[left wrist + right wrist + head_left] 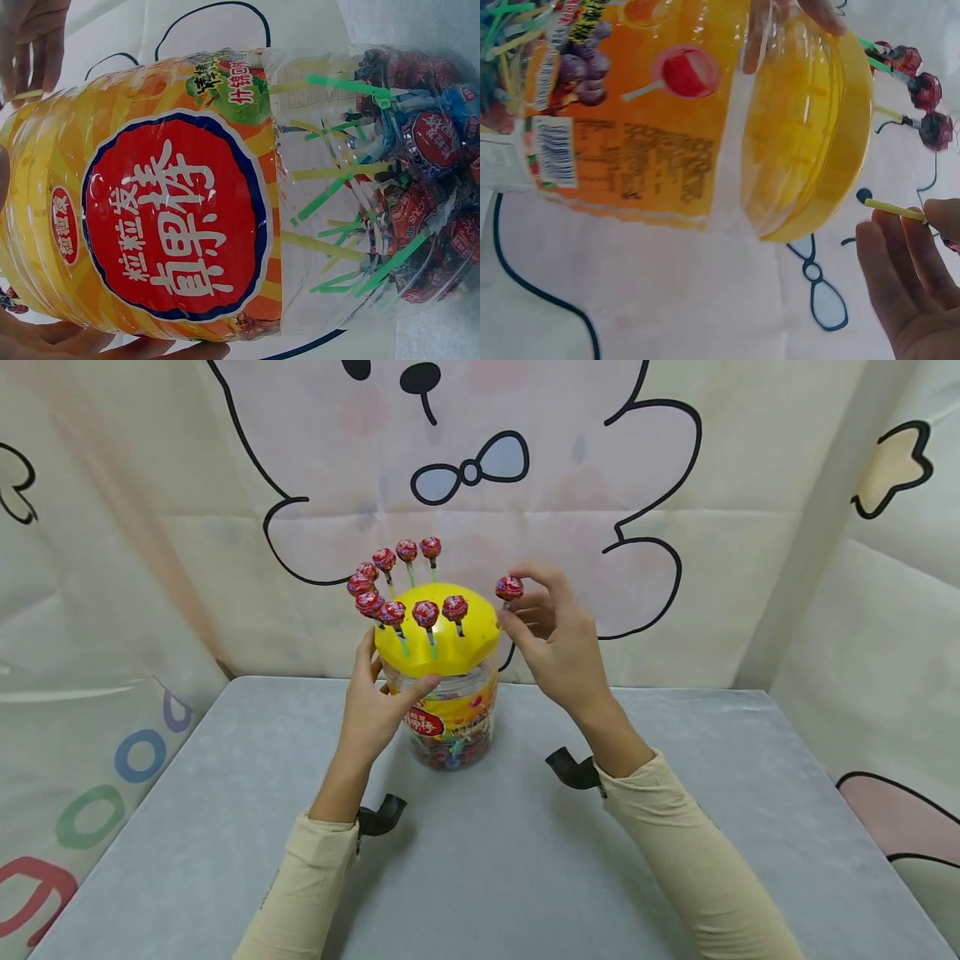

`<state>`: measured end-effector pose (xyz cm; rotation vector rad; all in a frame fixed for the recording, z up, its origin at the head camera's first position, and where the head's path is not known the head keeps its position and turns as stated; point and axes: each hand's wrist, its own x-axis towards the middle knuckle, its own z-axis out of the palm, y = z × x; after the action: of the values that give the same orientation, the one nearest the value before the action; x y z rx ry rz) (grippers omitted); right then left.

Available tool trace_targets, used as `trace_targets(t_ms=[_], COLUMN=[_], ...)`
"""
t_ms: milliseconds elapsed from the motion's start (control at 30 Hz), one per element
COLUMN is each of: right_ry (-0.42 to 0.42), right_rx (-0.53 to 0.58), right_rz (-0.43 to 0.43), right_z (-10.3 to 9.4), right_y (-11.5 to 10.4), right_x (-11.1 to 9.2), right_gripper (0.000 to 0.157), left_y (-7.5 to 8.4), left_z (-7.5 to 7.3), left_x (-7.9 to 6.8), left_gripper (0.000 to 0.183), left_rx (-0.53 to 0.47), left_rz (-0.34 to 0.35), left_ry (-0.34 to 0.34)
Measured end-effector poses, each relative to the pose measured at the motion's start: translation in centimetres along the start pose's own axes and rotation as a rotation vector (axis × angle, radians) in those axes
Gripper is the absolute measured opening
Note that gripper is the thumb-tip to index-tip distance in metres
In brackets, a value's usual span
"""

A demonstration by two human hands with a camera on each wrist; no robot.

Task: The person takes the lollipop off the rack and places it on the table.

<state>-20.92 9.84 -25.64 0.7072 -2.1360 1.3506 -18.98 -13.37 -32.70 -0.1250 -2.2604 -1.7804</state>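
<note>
A clear plastic candy jar (457, 727) with an orange label and domed yellow lid (467, 652) stands upright on the table. My left hand (371, 710) holds it from the left, thumb in front just below the lid and fingers behind. Several red-wrapped lollipops (425, 615) stick out of the lid, arranged in an arc along its left, front and back. Right of the lid, the right hand (561, 647) pinches one more lollipop (509, 588) between thumb and fingers. Its yellow stick (892, 208) points toward the lid in the right wrist view, apart from it.
Loose wrapped lollipops (431, 142) with green and yellow sticks fill the jar's bottom. A grey-blue cloth covers the table (480, 877). Behind it hangs a pale curtain (555, 552) with a cartoon animal print. Black straps (572, 768) stick out at both wrists.
</note>
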Motion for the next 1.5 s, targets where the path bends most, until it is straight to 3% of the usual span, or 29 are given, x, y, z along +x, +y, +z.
trace_targets(t_ms=[367,667,900,1200,1500], right_ry=[-0.003,0.026,-0.001,-0.115,-0.114], right_rx=[0.109,0.109,0.108,0.055,0.079], right_rz=[0.09,0.147,0.193,0.241,0.3], right_z=[-0.5,-0.6,-0.6,-0.5,-0.5], right_y=[3.3,5.2,6.6,8.0,8.8], right_x=[-2.7,-4.5,-5.9,-6.1,-6.4], right_gripper=[0.047,0.048,0.051,0.047,0.035], left_y=[-0.5,-0.4,-0.4,-0.5,-0.6], left_z=[0.1,0.0,-0.1,-0.3,0.0], left_x=[0.0,0.3,0.5,0.6,0.5], left_gripper=[0.098,0.097,0.097,0.097,0.095], left_rx=[-0.007,-0.003,-0.003,0.008,-0.007], left_rz=[0.015,0.035,0.031,0.048,0.061], left_ry=[0.002,0.003,-0.002,0.009,-0.006])
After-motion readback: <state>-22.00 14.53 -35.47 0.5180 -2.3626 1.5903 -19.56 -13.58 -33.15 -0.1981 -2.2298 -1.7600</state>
